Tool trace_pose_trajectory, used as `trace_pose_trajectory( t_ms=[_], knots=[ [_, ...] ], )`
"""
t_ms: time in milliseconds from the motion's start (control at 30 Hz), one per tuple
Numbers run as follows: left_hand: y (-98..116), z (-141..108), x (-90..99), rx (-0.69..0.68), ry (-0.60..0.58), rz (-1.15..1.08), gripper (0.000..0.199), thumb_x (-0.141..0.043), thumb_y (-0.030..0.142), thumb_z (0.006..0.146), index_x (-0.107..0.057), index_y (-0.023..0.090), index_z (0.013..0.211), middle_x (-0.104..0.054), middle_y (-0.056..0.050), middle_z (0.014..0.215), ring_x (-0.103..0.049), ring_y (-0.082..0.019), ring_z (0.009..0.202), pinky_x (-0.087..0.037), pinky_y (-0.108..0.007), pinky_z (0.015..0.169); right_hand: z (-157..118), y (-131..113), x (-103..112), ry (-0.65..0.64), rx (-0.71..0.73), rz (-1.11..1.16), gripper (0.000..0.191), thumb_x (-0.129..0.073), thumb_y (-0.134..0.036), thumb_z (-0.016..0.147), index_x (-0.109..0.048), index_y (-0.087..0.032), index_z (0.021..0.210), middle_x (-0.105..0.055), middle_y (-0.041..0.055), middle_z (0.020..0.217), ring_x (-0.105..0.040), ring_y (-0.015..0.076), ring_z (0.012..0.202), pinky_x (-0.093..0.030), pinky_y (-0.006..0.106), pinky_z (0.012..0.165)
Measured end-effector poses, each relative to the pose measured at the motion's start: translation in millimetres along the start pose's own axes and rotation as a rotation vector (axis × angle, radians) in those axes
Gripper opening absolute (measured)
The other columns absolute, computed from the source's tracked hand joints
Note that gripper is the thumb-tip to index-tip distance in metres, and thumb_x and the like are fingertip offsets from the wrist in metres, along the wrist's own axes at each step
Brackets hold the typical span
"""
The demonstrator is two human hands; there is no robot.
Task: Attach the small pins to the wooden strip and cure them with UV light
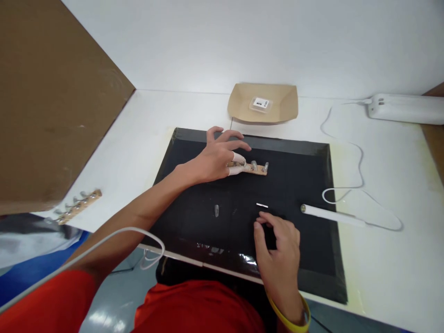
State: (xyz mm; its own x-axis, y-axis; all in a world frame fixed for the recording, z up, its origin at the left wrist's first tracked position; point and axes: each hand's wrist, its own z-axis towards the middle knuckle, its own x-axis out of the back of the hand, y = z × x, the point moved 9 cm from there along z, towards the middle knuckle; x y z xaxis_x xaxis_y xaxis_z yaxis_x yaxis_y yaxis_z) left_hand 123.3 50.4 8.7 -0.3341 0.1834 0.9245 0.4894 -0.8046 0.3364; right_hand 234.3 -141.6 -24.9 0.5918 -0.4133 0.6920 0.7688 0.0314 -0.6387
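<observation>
A red shirt point(194, 307) fills the foreground, before a black mat point(291, 185). Over the mat, the left hand point(218, 159) pinches a wooden strip point(256, 172) (thumb and forefinger wear white covers point(236, 170)). The right hand point(281, 247), narrowly parted, is near a metal bar point(262, 205). Beyond, a cardboard tray point(239, 105) holds a clear labelled box point(261, 105).

And straight ahead of you rises a plain white wall point(243, 41), softly lit, meeting the white table point(388, 263) along a thin seam. Over on your left, a brown panel point(62, 101) stands upright, running back to the corner; a brown strip point(436, 143) shows at your far right. Down below, your grey-blue floor point(114, 296) gleams with reflected light.
</observation>
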Motion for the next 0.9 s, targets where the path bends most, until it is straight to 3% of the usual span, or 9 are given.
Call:
trace_pose_trajectory(
  t_ms=[633,800,900],
  knots=[
    [1.5,4.7,-7.1,0.016,0.011,0.017,0.020,-0.070,0.031,0.097,-0.081,0.025,0.081,-0.077,-0.004,0.125,-0.056,-0.033,0.134,-0.013,-0.063,0.117,-1.4,-0.2,0.4,0.005,0.007,0.017,0.013,-0.059,-0.025,0.102,-0.065,-0.019,0.113,-0.074,0.0037,0.096,-0.063,0.0197,0.090,-0.043,0.033,0.087],
    [-0.6,3.4,-8.9,0.010,-0.033,0.019,0.014,-0.071,0.027,0.094,-0.081,0.026,0.085,-0.077,-0.005,0.126,-0.054,-0.033,0.135,-0.012,-0.064,0.118,-0.3,-1.6,0.9,0.014,0.020,0.014,0.013,-0.059,-0.024,0.102,-0.065,-0.019,0.112,-0.074,0.0039,0.095,-0.063,0.0194,0.090,-0.043,0.033,0.087],
    [-0.2,3.5,-4.9,0.002,-0.006,0.053,0.018,-0.079,0.042,0.090,-0.079,0.024,0.090,-0.077,-0.006,0.126,-0.055,-0.034,0.136,-0.012,-0.064,0.118,0.4,-2.5,1.6,0.021,0.027,0.016,0.012,-0.059,-0.024,0.102,-0.065,-0.019,0.112,-0.073,0.0036,0.095,-0.062,0.0191,0.090,-0.043,0.032,0.087]
  ],
)
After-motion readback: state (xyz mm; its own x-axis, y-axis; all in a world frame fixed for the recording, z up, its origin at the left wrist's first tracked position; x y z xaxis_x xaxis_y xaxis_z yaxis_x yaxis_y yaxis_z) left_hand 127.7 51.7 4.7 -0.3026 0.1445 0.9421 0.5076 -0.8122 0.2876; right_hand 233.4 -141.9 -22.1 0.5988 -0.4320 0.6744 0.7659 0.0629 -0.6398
